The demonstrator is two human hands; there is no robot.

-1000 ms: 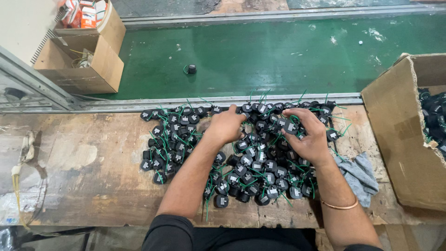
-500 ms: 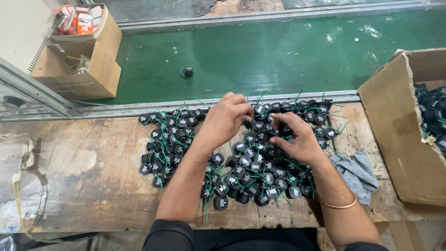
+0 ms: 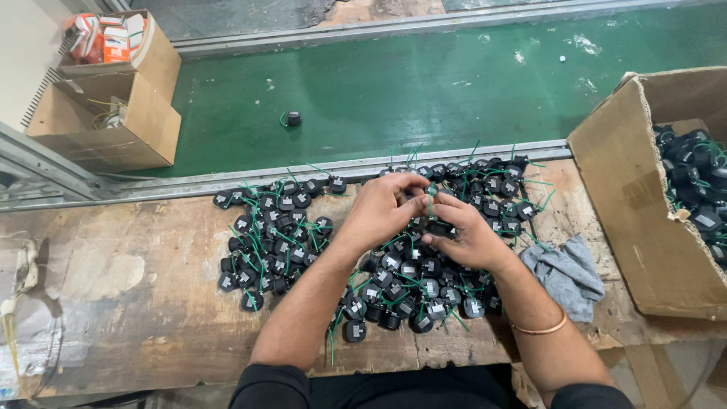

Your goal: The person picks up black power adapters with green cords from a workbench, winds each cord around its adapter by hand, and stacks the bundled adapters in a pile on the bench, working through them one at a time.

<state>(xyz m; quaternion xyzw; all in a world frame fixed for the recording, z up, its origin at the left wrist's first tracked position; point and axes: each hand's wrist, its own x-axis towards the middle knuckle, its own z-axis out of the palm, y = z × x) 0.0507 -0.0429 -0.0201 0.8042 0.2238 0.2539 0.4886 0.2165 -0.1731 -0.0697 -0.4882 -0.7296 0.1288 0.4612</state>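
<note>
A heap of several small black round parts with green wire leads (image 3: 424, 288) covers the middle of the worn wooden bench (image 3: 129, 303). A second heap of the same parts (image 3: 269, 235) lies to its left. My left hand (image 3: 382, 210) and my right hand (image 3: 463, 233) meet above the middle heap. Together they pinch one black part (image 3: 439, 227), whose green lead sticks up between the fingertips. A thin bangle sits on my right wrist.
An open cardboard box (image 3: 636, 204) at the right holds more black parts. A grey cloth (image 3: 566, 274) lies beside it. Beyond the bench edge runs a green belt (image 3: 424, 83) carrying one stray part (image 3: 292, 118). Cardboard boxes (image 3: 113, 113) stand far left.
Both hands were spread apart on the heap a second ago. They have come together and lifted one part off the heap.
</note>
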